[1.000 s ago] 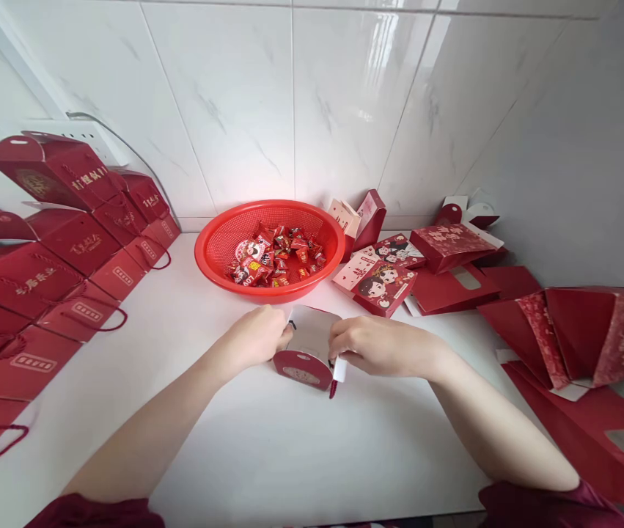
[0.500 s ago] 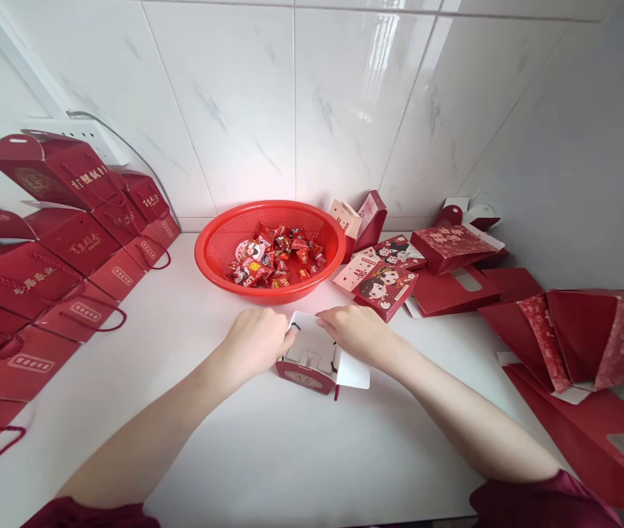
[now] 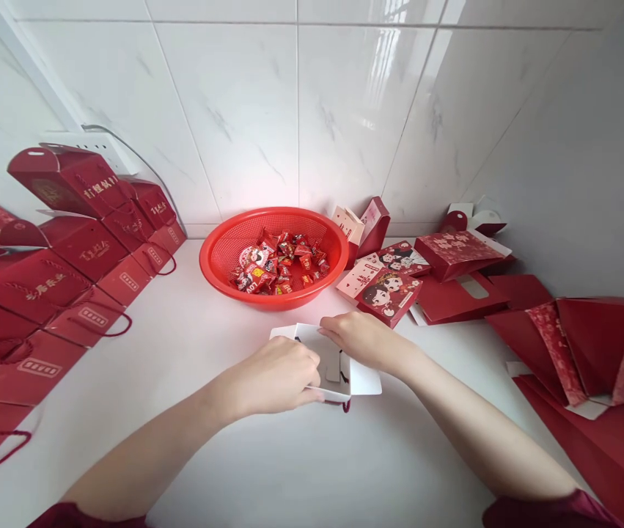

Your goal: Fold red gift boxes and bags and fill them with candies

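An open-topped gift box, white inside with a dark red cord, sits on the white counter in front of me. My left hand is closed on its near left side, fingers curled over the edge and into the box, thumb outside at the front. At the far right corner, my right hand pinches the rim between thumb and fingers. A white flap sticks out to the right under that hand, and another shows at the left. Part of the box floor is hidden by my left hand.
Behind the box stands a red plastic basket holding wrapped candies. Rows of stacked red gift boxes with rope handles line the left. Loose printed boxes and folded red cartons lie on the right. A power strip is by the wall.
My left hand has moved from the far left corner to the near side of the box, and the left flap now shows. My right hand stays at the far right rim.
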A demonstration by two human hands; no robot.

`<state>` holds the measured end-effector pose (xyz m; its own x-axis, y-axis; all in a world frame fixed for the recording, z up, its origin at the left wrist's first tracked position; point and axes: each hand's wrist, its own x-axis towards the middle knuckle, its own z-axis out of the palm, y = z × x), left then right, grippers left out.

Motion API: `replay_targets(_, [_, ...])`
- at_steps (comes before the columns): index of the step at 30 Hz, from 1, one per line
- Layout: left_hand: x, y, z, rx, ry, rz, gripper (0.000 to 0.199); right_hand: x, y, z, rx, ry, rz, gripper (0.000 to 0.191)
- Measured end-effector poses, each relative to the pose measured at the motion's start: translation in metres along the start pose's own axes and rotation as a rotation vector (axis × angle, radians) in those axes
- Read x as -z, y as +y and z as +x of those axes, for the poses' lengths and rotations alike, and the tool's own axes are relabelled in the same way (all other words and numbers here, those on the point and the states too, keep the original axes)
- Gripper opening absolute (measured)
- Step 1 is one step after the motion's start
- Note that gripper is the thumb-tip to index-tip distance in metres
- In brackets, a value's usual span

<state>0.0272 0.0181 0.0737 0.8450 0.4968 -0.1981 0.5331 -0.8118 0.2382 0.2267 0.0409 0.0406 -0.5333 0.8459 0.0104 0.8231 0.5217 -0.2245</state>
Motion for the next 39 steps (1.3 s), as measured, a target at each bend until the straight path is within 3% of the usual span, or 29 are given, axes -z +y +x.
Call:
replay_targets(4, [-0.006,-0.004,0.007,-0.021,0.058,0.069,0.033,-0.003,0.005,0.003,0.002,0.043,0.050,0.034])
replay_targets(8, [-0.013,-0.022,0.012,-0.172,0.324,-0.069,0.027,-0.004,0.012,0.006,0.012,0.087,0.095,0.036])
replay_targets(12, [-0.049,-0.047,0.009,-0.210,0.571,-0.375,0.075,-0.008,0.017,0.011,0.063,0.119,0.164,0.043])
replay_targets(15, [-0.085,-0.058,0.002,-0.153,0.750,-0.600,0.102,-0.018,0.015,0.017,0.110,0.147,0.247,0.050])
replay_targets(17, [-0.100,-0.059,-0.001,-0.122,0.752,-0.830,0.116,-0.028,0.012,0.020,0.118,0.188,0.297,0.055])
replay_targets(19, [-0.104,-0.058,-0.003,-0.108,0.659,-1.021,0.123,-0.037,0.009,0.021,0.098,0.243,0.314,0.060])
replay_targets(22, [-0.100,-0.057,-0.002,-0.080,0.627,-1.094,0.122,-0.040,0.010,0.020,0.049,0.340,0.268,0.054])
replay_targets(25, [-0.099,-0.057,0.003,-0.065,0.711,-1.054,0.115,-0.021,0.013,0.018,0.012,0.443,0.205,0.044])
replay_targets(29, [-0.106,-0.056,0.010,-0.091,0.718,-1.053,0.111,0.019,0.016,0.031,-0.127,0.576,0.016,0.041])
replay_targets(31, [-0.109,-0.055,0.012,-0.095,0.716,-1.044,0.111,0.036,0.017,0.049,-0.266,0.506,-0.129,0.036])
replay_targets(33, [-0.112,-0.055,0.011,-0.092,0.704,-1.033,0.111,0.048,0.022,0.076,-0.362,0.316,-0.197,0.035])
replay_targets(39, [-0.112,-0.059,0.009,-0.061,0.695,-0.992,0.114,0.053,0.048,0.178,-0.352,-0.078,-0.147,0.033])
